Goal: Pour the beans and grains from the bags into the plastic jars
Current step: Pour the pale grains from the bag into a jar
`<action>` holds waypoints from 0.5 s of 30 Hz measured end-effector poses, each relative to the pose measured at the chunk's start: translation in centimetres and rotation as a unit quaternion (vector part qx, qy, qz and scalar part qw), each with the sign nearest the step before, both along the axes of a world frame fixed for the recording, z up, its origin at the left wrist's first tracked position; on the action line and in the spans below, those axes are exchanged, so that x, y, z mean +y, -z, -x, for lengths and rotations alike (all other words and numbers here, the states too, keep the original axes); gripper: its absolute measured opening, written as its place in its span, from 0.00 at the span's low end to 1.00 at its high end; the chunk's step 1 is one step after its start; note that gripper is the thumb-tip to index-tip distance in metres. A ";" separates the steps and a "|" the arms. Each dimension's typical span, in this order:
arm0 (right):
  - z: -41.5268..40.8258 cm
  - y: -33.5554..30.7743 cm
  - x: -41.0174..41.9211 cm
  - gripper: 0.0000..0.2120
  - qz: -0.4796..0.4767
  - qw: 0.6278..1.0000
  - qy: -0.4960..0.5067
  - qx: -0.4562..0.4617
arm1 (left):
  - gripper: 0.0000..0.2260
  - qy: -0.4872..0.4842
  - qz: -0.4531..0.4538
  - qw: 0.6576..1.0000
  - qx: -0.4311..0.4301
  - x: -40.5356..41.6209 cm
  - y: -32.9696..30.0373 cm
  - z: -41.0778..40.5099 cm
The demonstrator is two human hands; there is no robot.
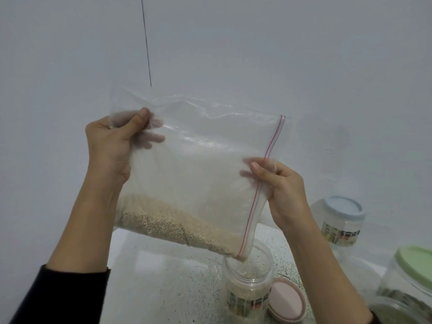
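Observation:
A clear zip bag with a red seal strip is held tilted in the air, and pale beige grain lies along its lower edge. My left hand pinches the bag's closed upper corner. My right hand pinches the open end by the seal strip. The bag's lowest corner hangs in the mouth of an open clear plastic jar, and grain falls into it. The jar is partly filled with the same grain.
A pink lid lies beside the open jar on the speckled white counter. A blue-lidded jar stands at the back right, and a green-lidded jar stands at the right edge. A white wall rises behind.

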State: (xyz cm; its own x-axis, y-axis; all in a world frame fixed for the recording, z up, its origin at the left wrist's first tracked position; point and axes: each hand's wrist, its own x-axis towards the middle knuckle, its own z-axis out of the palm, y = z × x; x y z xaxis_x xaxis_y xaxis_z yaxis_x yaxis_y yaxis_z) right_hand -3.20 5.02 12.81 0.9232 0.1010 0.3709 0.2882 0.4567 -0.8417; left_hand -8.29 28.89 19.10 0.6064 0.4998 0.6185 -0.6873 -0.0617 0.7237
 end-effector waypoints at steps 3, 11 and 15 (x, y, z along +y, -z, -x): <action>0.1 -0.2 0.0 0.12 -0.027 0.999 0.023 -0.015 | 0.05 0.000 0.012 1.000 -0.003 -0.2 0.1 0.0; 0.3 -3.0 -0.2 0.37 0.060 0.997 0.037 -0.035 | 0.05 -0.001 0.006 1.000 -0.003 -0.7 0.1 0.0; 0.6 -3.9 0.5 0.28 0.153 0.986 0.037 -0.063 | 0.04 0.002 -0.014 1.000 0.006 -1.1 0.1 0.0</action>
